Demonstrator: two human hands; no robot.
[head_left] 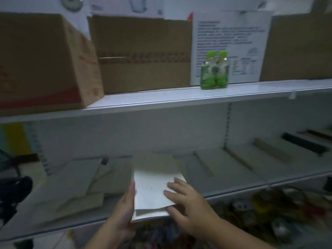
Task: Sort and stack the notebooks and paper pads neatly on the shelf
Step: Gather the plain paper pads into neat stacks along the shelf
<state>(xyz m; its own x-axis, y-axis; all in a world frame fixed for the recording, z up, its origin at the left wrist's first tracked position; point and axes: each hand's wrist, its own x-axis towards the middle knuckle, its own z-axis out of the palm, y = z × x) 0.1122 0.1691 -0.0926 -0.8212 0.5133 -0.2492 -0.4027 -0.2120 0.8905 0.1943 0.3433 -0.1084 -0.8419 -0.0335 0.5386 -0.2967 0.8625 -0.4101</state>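
Pads (152, 193): a small white stack between both hands, its far end over the front edge of the shelf (224, 169).
Left hand (124, 212): grips the stack's left edge, thumb along the side, fingers hidden beneath.
Right hand (186, 207): fingers straight and spread flat on the top sheet, thumb against the near edge.
Heap (84, 178): loose, crooked pads just left of the left hand.
Notebook (21, 146): spiral-bound, upright, far left of the left hand.
Boxes (143, 53), bottles (214, 71): well above both hands, one shelf up.
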